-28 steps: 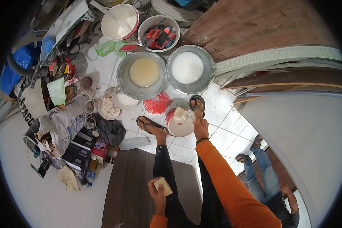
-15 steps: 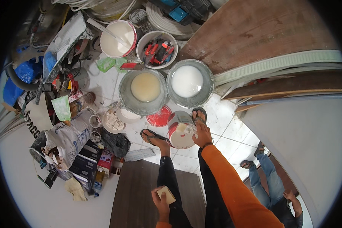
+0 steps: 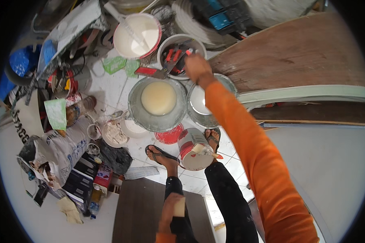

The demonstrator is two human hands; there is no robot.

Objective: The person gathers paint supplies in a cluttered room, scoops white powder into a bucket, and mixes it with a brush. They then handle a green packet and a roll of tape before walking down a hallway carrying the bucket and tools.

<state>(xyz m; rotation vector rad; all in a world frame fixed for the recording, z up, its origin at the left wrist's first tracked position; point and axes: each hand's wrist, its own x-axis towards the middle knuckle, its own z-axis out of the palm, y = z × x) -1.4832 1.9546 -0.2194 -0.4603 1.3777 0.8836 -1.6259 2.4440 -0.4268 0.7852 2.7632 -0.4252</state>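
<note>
My right hand (image 3: 197, 68) reaches over the white tool bucket (image 3: 203, 45), its fingers blurred by motion among red-handled tools (image 3: 170, 55). Whether it grips one cannot be made out. Low in front of me, my left hand (image 3: 170, 206) is closed around a pale yellow square block (image 3: 179, 207), also blurred. Between my feet stands a tilted white and red pail (image 3: 188, 140). On its rim rest a cream-coloured piece (image 3: 198, 148) and an orange-tipped handle (image 3: 217, 156). A red-handled trowel (image 3: 147, 71) lies against the tool bucket.
A grey tub of yellowish liquid (image 3: 136, 115) stands beside another grey tub (image 3: 196, 117) with white liquid, partly behind my arm. Farther back is a pail of white paste (image 3: 119, 38). Sacks (image 3: 75, 139) and boxes (image 3: 83, 178) crowd the left; a brown board (image 3: 288, 52) leans at right.
My right hand has left the pail between my feet and moved forward to the tool bucket. An orange-tipped handle now shows on the pail. My left hand keeps the block.
</note>
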